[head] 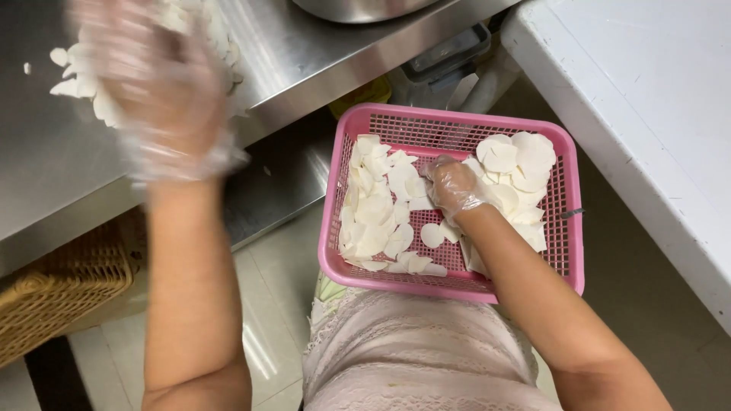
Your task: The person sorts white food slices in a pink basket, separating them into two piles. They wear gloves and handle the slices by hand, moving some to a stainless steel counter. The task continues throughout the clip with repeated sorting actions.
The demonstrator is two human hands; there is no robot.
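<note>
While it rests on the person's lap, the pink basket (pixel 567 228) holds a loose heap of thin white slices (pixel 381 205), spread over its mesh floor in two clumps, one toward the left wall and one toward the far right corner. More of the same slices lie in a pile (pixel 76 80) on the steel table (pixel 304 53) to the left, near its edge. A woven wicker basket (pixel 61 285) stands on the floor under that table; what it contains cannot be seen.

Inside the pink basket, the right hand (pixel 454 186), in a thin clear glove, is curled with fingers bent down onto the slices between the two clumps. Over the table pile, the left hand (pixel 156 91), also gloved, is blurred; whether it grips anything cannot be told.
</note>
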